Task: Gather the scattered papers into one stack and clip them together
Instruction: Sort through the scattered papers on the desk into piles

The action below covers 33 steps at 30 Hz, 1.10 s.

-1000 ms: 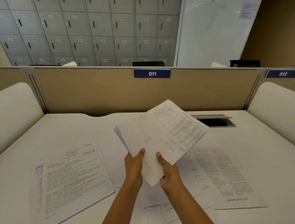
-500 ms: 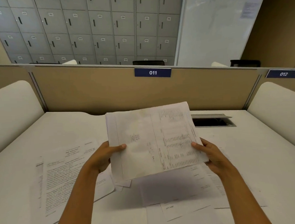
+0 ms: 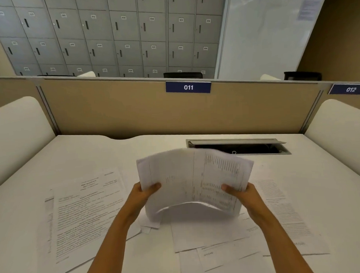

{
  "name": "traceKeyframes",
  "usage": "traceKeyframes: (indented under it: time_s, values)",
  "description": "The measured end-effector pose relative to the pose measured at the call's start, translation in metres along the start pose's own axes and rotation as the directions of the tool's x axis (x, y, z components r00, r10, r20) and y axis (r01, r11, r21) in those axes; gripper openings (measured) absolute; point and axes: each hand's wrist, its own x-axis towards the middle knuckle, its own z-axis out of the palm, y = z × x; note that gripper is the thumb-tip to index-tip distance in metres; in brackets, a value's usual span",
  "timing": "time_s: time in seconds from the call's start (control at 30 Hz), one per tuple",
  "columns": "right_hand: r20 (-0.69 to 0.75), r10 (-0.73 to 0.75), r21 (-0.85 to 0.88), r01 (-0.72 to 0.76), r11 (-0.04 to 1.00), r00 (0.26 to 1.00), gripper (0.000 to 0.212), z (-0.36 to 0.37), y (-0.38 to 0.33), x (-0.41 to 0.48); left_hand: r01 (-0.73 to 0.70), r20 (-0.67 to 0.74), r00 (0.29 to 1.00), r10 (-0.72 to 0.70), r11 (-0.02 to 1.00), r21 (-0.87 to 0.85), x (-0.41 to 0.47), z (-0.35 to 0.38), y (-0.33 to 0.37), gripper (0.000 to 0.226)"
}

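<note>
My left grip [image 3: 143, 194] and right grip [image 3: 242, 192] each pinch one side of the bowed stack [image 3: 189, 177], mid-frame, over loose papers [image 3: 85, 212] on the desk [image 3: 93, 152].

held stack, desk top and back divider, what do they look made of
The held stack is thin matte white printed paper; it bows in an arch. The desk top looks smooth matte white, probably laminate; no grain shows. The back divider is flat tan, maybe fabric or board; too blurred to tell.
</note>
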Motion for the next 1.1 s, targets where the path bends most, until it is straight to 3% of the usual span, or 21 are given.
traceKeyframes:
  time_s: [0.2,0.37,0.43,0.5,0.57,0.63,0.73,0.8,0.93,1.1]
  values:
    - [0.02,0.078,0.002,-0.078,0.997,0.997,0.033,0.0,0.033,-0.001,0.036,-0.039,0.999,-0.032,0.994,0.106,0.002,0.005,-0.02,0.036]
    - [-0.122,0.002,0.035,0.002,0.999,0.992,0.031,-0.004,0.02,0.004,0.032,-0.17,0.985,-0.02,0.997,0.07,0.003,0.011,-0.015,0.03]
    - [-0.255,-0.024,0.169,0.069,0.983,0.967,0.036,-0.001,0.014,0.003,0.039,-0.209,0.977,-0.04,0.999,-0.012,-0.002,0.019,-0.014,0.034]
    - [-0.349,0.047,0.378,0.095,0.921,0.936,0.055,0.009,0.008,0.002,0.027,-0.223,0.973,-0.053,0.993,-0.117,-0.008,0.031,-0.015,0.041]
    - [-0.303,0.154,0.572,0.05,0.819,0.941,0.065,0.028,0.004,0.0,0.023,-0.238,0.968,-0.081,0.971,-0.237,-0.013,0.049,-0.015,0.033]
    - [-0.182,0.203,0.637,-0.042,0.769,0.962,0.059,0.053,0.003,-0.006,0.023,-0.277,0.953,-0.119,0.945,-0.327,-0.016,0.069,-0.015,0.024]
    - [-0.089,0.174,0.64,-0.078,0.765,0.981,0.048,0.087,0.002,-0.014,0.022,-0.336,0.925,-0.179,0.906,-0.422,-0.021,0.098,-0.013,0.022]
    - [-0.148,0.195,0.62,-0.063,0.782,0.969,0.042,0.097,0.001,-0.015,0.026,-0.355,0.911,-0.21,0.888,-0.459,-0.027,0.11,-0.013,0.023]
    - [-0.354,0.137,0.341,-0.009,0.94,0.925,0.042,0.091,0.005,-0.004,0.051,-0.301,0.932,-0.202,0.895,-0.444,-0.03,0.111,-0.015,0.038]
    - [-0.326,-0.024,0.088,0.055,0.995,0.945,0.053,0.056,0.02,0.005,0.002,-0.382,0.9,-0.209,0.879,-0.476,-0.013,0.063,-0.009,0.041]
